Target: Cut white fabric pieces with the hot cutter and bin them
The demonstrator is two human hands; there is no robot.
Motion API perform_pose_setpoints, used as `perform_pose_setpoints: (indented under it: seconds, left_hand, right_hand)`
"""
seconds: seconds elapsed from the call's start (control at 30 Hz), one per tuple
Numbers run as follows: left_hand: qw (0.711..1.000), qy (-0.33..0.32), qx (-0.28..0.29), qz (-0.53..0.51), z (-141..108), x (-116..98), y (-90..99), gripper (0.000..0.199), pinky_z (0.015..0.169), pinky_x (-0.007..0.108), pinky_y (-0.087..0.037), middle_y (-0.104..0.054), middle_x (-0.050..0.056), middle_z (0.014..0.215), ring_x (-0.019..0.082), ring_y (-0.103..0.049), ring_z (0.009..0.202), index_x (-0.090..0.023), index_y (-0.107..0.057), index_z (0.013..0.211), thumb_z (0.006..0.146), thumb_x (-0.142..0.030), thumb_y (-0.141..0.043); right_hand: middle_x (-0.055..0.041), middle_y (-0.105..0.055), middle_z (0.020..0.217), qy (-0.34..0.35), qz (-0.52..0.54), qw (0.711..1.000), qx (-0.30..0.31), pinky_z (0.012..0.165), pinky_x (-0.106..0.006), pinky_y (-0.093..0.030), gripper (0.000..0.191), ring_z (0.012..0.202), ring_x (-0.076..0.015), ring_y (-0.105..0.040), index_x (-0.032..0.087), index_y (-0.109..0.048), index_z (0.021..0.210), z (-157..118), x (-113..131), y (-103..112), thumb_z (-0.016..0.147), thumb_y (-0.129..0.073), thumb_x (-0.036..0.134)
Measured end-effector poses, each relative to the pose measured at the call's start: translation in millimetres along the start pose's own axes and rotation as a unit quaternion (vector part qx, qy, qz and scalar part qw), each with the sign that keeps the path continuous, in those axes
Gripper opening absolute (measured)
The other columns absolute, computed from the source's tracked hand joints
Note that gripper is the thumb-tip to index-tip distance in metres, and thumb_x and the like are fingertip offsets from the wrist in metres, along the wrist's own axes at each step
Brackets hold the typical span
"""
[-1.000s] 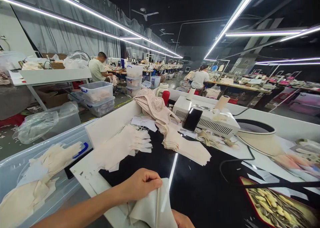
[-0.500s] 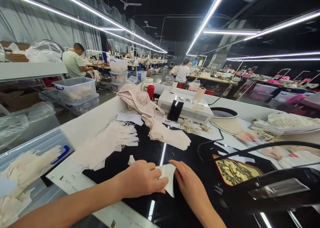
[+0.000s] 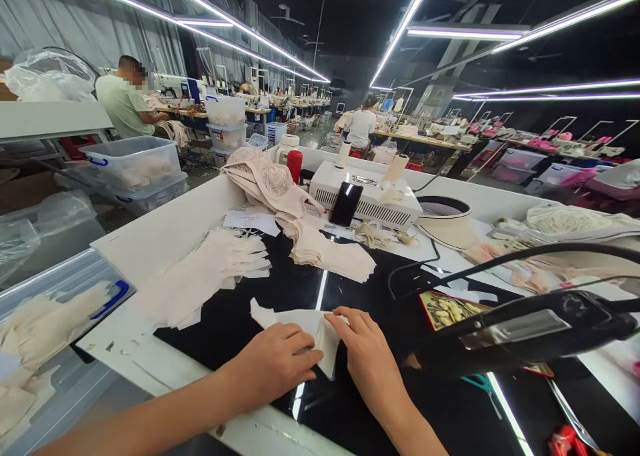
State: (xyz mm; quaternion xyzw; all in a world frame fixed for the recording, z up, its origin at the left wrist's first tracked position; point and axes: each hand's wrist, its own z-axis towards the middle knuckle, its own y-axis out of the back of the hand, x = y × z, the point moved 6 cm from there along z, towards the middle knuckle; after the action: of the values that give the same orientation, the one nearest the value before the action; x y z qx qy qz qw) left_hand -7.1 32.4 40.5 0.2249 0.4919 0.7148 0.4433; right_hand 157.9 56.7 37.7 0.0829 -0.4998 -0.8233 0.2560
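Observation:
A cream cut fabric piece (image 3: 294, 319) lies across the black glossy board in front of me, its narrow end pointing left and a fold showing at its right side. My left hand (image 3: 281, 357) is closed over the piece's lower edge, thumb partly hidden. At the fold, my right hand (image 3: 364, 353) has its fingertips pinched on the fabric's right side. Beyond my hands lies a layered stack of similar beige pieces (image 3: 330, 253). To the left, another fanned pile of cut pieces (image 3: 215, 273) spreads over the white table edge.
A black phone (image 3: 346, 204) leans on a white vented box (image 3: 367, 193). At right, a black machine arm with cable (image 3: 530, 329) overhangs a tray of seeds (image 3: 447, 309) and red-handled scissors (image 3: 567, 436). A blue-handled bin (image 3: 107, 303) stands left. Co-workers sit farther off.
The fabric piece now lies flatter, its left end spread out on the board. My left hand has shifted slightly left, and my right fingers have come onto the fold. The view has tilted down.

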Motion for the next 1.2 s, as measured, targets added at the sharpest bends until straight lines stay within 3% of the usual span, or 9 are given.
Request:
perform_pose_setpoints:
  seconds: [0.13,0.27,0.5,0.73,0.83,1.0,1.2]
  left_hand:
    - [0.999,0.014,0.005,-0.043,-1.8,-7.5,2.9,0.030,0.088,0.036,-0.059,-0.073,0.005,0.119,0.023,-0.071,0.102,-0.021,-0.064,0.125,0.097,-0.019,-0.074]
    - [0.998,0.035,-0.012,-0.040,-5.7,-0.3,14.8,0.017,0.094,0.038,-0.059,-0.074,0.007,0.118,0.023,-0.071,0.107,-0.018,-0.064,0.121,0.104,-0.016,-0.060]
    - [0.999,0.050,0.008,-0.008,-22.2,16.8,29.7,0.018,0.090,0.036,-0.057,-0.073,0.005,0.105,0.021,-0.070,0.099,-0.016,-0.066,0.105,0.109,-0.014,-0.049]
    - [0.995,0.076,0.050,0.033,-34.8,32.2,38.7,0.028,0.081,0.036,-0.054,-0.068,0.004,0.094,0.020,-0.065,0.088,-0.015,-0.064,0.095,0.112,-0.019,-0.043]
    - [0.995,0.081,0.039,0.035,-31.7,32.8,40.5,0.026,0.083,0.036,-0.055,-0.069,0.005,0.094,0.021,-0.066,0.090,-0.015,-0.065,0.098,0.112,-0.018,-0.044]
    - [0.999,0.047,-0.005,-0.010,-13.5,14.6,32.9,0.021,0.092,0.037,-0.058,-0.073,0.007,0.114,0.022,-0.069,0.107,-0.016,-0.065,0.112,0.110,-0.012,-0.045]
    - [0.999,0.028,-0.002,-0.044,5.6,4.1,6.1,0.019,0.101,0.040,-0.058,-0.072,0.007,0.127,0.024,-0.068,0.120,-0.017,-0.064,0.122,0.105,-0.011,-0.055]
  right_hand:
    - [-0.0080,-0.075,0.114,0.006,0.015,1.000,0.009,0.087,-0.037,-0.063,0.055,0.101,-0.0231,-0.073,0.023,-0.068,0.123,-6.9,7.9,8.4,0.085,-0.043,-0.009]
    - [-0.0079,-0.076,0.113,0.023,0.048,0.999,0.001,0.089,-0.036,-0.063,0.051,0.102,-0.0219,-0.073,0.022,-0.066,0.123,-22.6,19.0,17.9,0.090,-0.040,-0.007]
    - [-0.0047,-0.077,0.113,0.022,0.061,0.998,0.007,0.090,-0.035,-0.061,0.060,0.104,-0.0218,-0.073,0.025,-0.068,0.121,-52.1,28.8,4.4,0.082,-0.041,-0.012]
    - [-0.0045,-0.079,0.106,0.064,0.086,0.994,0.000,0.084,-0.030,-0.061,0.056,0.095,-0.0200,-0.075,0.023,-0.070,0.115,-47.7,36.5,17.7,0.082,-0.041,-0.011]
    - [-0.0029,-0.080,0.104,0.068,0.100,0.993,-0.006,0.082,-0.029,-0.061,0.055,0.093,-0.0190,-0.075,0.023,-0.070,0.114,-46.9,40.9,22.4,0.082,-0.041,-0.010]
    - [-0.0042,-0.080,0.103,0.080,0.100,0.991,-0.036,0.080,-0.029,-0.062,0.050,0.090,-0.0180,-0.075,0.020,-0.070,0.116,-48.2,44.7,29.1,0.087,-0.041,-0.009]
    - [-0.0045,-0.081,0.105,0.078,0.093,0.992,-0.044,0.079,-0.030,-0.062,0.048,0.092,-0.0184,-0.075,0.019,-0.072,0.114,-50.9,42.9,27.7,0.089,-0.041,-0.007]
